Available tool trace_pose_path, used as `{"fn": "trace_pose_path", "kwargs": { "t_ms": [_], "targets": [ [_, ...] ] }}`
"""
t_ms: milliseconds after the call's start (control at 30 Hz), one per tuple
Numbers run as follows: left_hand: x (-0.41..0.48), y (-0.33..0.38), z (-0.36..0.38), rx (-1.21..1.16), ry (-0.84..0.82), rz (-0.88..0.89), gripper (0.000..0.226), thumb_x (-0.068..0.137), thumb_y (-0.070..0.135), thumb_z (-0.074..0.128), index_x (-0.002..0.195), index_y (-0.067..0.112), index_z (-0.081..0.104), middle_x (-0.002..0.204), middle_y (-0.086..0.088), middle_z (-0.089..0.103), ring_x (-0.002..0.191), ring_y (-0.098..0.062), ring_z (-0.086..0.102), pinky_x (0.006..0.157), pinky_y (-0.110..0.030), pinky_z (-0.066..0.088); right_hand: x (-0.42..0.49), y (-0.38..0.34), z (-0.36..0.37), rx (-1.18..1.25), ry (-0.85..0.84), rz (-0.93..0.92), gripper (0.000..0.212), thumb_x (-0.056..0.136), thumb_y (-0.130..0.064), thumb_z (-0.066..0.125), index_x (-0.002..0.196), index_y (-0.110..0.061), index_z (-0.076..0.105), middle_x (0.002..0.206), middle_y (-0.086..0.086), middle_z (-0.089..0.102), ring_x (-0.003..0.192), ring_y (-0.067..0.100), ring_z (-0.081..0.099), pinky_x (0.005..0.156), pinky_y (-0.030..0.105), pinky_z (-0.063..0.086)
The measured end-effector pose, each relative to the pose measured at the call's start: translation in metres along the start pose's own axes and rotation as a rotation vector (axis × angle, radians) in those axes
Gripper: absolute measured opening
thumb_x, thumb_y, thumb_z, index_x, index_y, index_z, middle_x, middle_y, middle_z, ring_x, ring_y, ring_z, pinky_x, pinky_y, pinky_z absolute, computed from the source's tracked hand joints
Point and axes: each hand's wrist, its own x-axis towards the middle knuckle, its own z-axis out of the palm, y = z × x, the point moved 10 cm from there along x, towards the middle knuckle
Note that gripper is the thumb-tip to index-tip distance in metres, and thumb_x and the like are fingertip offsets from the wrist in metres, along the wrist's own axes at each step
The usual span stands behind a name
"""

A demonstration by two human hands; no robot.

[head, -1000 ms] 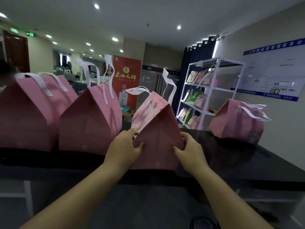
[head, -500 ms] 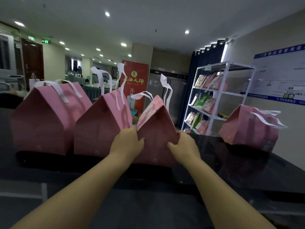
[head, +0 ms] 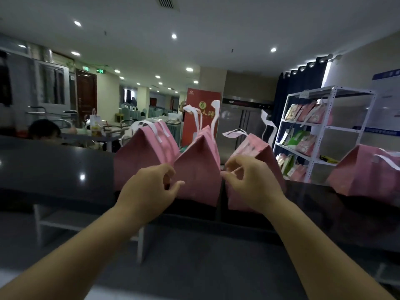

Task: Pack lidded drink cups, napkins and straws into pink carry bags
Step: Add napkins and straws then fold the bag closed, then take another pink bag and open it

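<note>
Several pink carry bags with white ribbon handles stand folded shut on the black counter [head: 54,169]. From the left, three stand close together: one bag [head: 142,161], a middle bag [head: 199,178] and a third bag [head: 262,152]. A further bag [head: 365,174] stands apart at the right. My left hand [head: 151,187] hovers in front of the middle bag's left edge, fingers loosely curled, holding nothing. My right hand [head: 251,182] hovers in front of the third bag, fingers loosely curled and empty. No cups, napkins or straws are visible.
A white metal shelf [head: 324,126] with packaged goods stands behind the counter at the right. A red banner [head: 201,113] and a steel fridge stand behind the bags. A person's head [head: 43,131] shows beyond the counter at the left.
Both hands have let go of the third bag and drawn back a little. That bag now stands close beside the middle one. The view has swung left.
</note>
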Motion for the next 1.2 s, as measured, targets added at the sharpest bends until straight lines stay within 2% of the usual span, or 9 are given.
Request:
{"fn": "trace_pose_path", "kwargs": {
  "t_ms": [200,367,533,667,833,1033,1200],
  "targets": [
    [-0.053,-0.105,-0.097,0.137,-0.091,-0.085,0.026,0.078,0.045,0.066,0.092,0.023,0.063,0.075,0.012,0.061,0.071,-0.010,0.062,0.067,-0.034,0.055,-0.012,-0.119,0.086,-0.020,-0.215,-0.095,0.019,0.084,-0.040,0.064,0.094,-0.024,0.063,0.090,-0.007,0.064,0.085,0.017,0.059,0.073,0.035,0.050],
    [-0.108,-0.196,-0.171,0.207,-0.183,-0.193,0.023,0.079,0.048,0.063,0.090,0.027,0.062,0.078,0.013,0.063,0.071,-0.005,0.061,0.066,-0.034,0.055,-0.025,-0.222,0.154,0.048,-0.297,-0.160,0.023,0.086,-0.042,0.062,0.100,-0.025,0.063,0.089,-0.010,0.063,0.082,0.014,0.060,0.069,0.033,0.052],
    [-0.156,-0.275,-0.243,0.240,-0.137,-0.324,0.021,0.078,0.050,0.063,0.086,0.030,0.062,0.076,0.017,0.063,0.068,0.002,0.059,0.057,-0.020,0.049,-0.027,-0.319,0.216,0.165,-0.320,-0.243,0.019,0.086,-0.040,0.063,0.095,-0.023,0.063,0.081,-0.012,0.060,0.077,0.011,0.059,0.065,0.030,0.050],
    [-0.181,-0.330,-0.299,0.288,-0.073,-0.430,0.018,0.078,0.049,0.063,0.080,0.031,0.063,0.075,0.017,0.065,0.068,0.002,0.060,0.061,-0.031,0.055,-0.023,-0.393,0.270,0.263,-0.349,-0.311,0.017,0.086,-0.039,0.063,0.092,-0.023,0.064,0.085,-0.008,0.065,0.077,0.013,0.060,0.067,0.034,0.052],
    [-0.200,-0.398,-0.356,0.331,0.017,-0.530,0.015,0.076,0.043,0.067,0.076,0.029,0.066,0.072,0.013,0.067,0.066,-0.001,0.062,0.064,-0.032,0.054,-0.010,-0.476,0.343,0.355,-0.376,-0.387,0.016,0.086,-0.038,0.064,0.089,-0.023,0.065,0.082,-0.008,0.064,0.072,0.014,0.059,0.060,0.027,0.048],
    [-0.195,-0.495,-0.408,0.422,0.030,-0.588,0.013,0.076,0.035,0.071,0.083,0.027,0.066,0.079,0.010,0.067,0.070,-0.004,0.061,0.068,-0.031,0.054,0.028,-0.568,0.442,0.404,-0.451,-0.463,0.015,0.086,-0.036,0.064,0.093,-0.022,0.063,0.087,-0.006,0.064,0.073,0.012,0.056,0.057,0.022,0.042],
    [-0.167,-0.571,-0.431,0.508,0.040,-0.579,0.031,0.076,0.035,0.072,0.104,0.024,0.062,0.103,0.006,0.062,0.076,-0.012,0.056,0.069,-0.028,0.049,0.078,-0.625,0.519,0.374,-0.462,-0.484,0.025,0.090,-0.028,0.057,0.114,-0.019,0.058,0.108,0.000,0.061,0.092,0.021,0.056,0.071,0.034,0.048]
  ]
}}
